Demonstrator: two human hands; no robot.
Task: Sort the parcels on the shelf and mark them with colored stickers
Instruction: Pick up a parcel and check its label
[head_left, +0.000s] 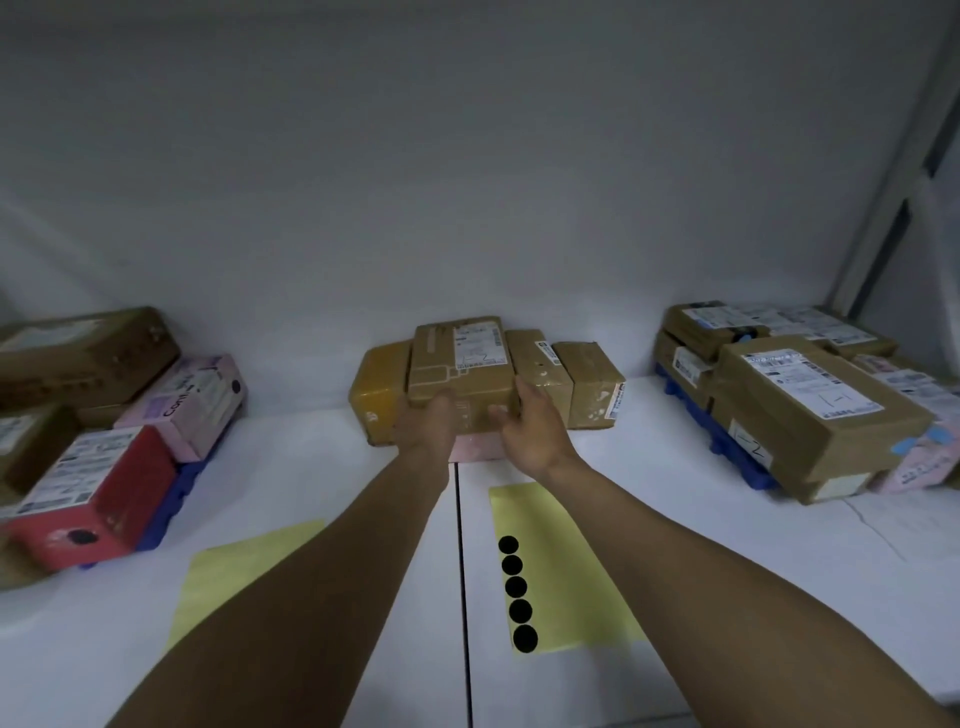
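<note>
Parcel (460, 374) between left fingers (442, 404), right fingers (501, 415) (both gripping)

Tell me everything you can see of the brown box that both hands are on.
The brown cardboard parcel is a taped rectangular box, its white shipping label on top bearing handwriting. It lies flat in the middle pile, a yellowish parcel on its left, another brown parcel on its right, a pink parcel showing under its near end. The left hand and right hand grip that end.

Parcel sorting/storage rm: white shelf (675, 519) w/ labelled cartons (810, 400), sticker sheets (561, 561).
</note>
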